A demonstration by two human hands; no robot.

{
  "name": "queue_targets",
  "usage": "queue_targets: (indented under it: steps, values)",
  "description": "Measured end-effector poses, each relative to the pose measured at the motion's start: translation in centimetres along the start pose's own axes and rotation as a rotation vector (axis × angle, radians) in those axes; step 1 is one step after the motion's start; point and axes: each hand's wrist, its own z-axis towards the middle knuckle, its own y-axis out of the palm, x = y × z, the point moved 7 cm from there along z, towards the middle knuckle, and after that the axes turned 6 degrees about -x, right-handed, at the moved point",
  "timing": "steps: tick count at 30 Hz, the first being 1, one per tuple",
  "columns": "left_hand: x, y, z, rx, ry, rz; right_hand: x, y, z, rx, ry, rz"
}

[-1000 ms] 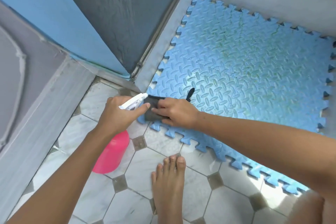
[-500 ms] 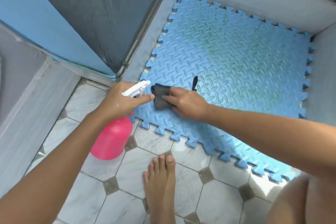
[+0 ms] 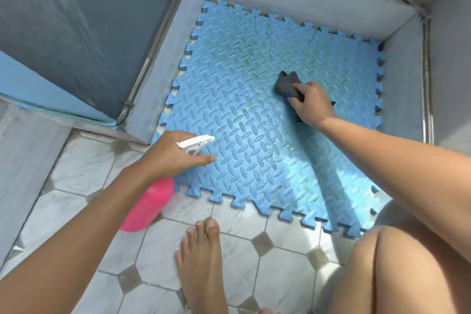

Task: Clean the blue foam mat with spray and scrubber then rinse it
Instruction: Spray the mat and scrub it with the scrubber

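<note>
The blue foam mat (image 3: 244, 115) with a diamond-plate pattern and puzzle edges lies flat on the floor in a grey walled corner; faint greenish stains mark its far half. My right hand (image 3: 312, 103) presses a dark grey scrubber (image 3: 286, 83) onto the mat's far right part. My left hand (image 3: 173, 154) grips the white trigger head of a pink spray bottle (image 3: 146, 208) at the mat's near left corner, nozzle pointing right over the mat, index finger stretched out.
Grey walls (image 3: 305, 0) enclose the mat at the back, left and right. White tiled floor (image 3: 237, 247) with small grey diamond insets lies in front. My bare foot (image 3: 201, 262) stands on the tiles; my knee (image 3: 397, 270) is at lower right.
My right hand has slid the scrubber from the mat's near left edge, beside the spray bottle, out to the far right part. The view has shifted, showing more of the mat.
</note>
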Motion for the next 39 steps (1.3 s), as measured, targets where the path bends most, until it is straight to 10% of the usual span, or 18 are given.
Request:
queue_targets:
  steps: [7,16,25,34,39]
  values:
    - [-1.6,-2.6,-0.4,0.145,-0.054,-0.066,-6.0,2.8,-0.2,0.031,-0.095,-0.070]
    - [-3.8,-3.4,-2.4,0.112,-0.115,-0.132,-14.8,10.3,-16.4,-0.511,-1.332,-0.319]
    - [-4.1,-2.6,-2.0,0.064,-0.131,-0.132,-5.0,2.4,1.1,-0.036,-0.173,-0.152]
    - [-3.3,-3.0,-2.1,0.106,-0.110,-0.125,-17.0,12.9,-19.0,-0.493,-1.289,-0.266]
    - [-2.0,-2.9,-2.4,0.002,-0.214,-0.309,-13.5,9.7,-13.7,-0.573,-1.152,-0.323]
